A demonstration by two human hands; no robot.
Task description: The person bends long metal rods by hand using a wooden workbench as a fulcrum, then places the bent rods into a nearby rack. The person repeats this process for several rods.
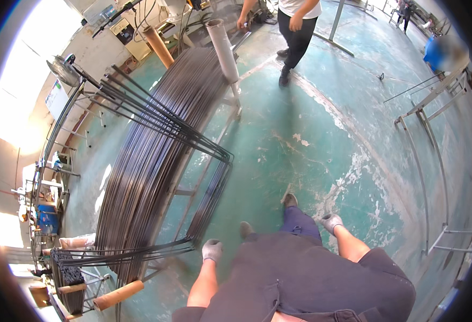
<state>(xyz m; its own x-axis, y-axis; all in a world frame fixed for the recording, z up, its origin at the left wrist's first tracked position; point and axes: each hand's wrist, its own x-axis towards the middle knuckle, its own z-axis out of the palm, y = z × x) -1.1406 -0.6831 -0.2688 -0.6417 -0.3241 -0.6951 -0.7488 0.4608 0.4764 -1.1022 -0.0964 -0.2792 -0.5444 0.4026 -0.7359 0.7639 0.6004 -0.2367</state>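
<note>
My left hand, in a pale grey work glove, hangs beside my body with its fingers curled and nothing visible in them. Closest to it are the bent ends of thin dark rods, which jut from the left; a gap separates glove and rods. On my other side, my right hand is also gloved, held out from my hip with fingers curled in and no object showing. A wide layer of long, thin dark metal rods lies across a metal rack. Several rods bent at a corner rest across that layer.
Upright tubes, one brown and one grey, stand at the rack's far end. Another person stands ahead, beside the rods. Metal frames stand at the right. The green floor has worn, peeling patches. A fan is at the left.
</note>
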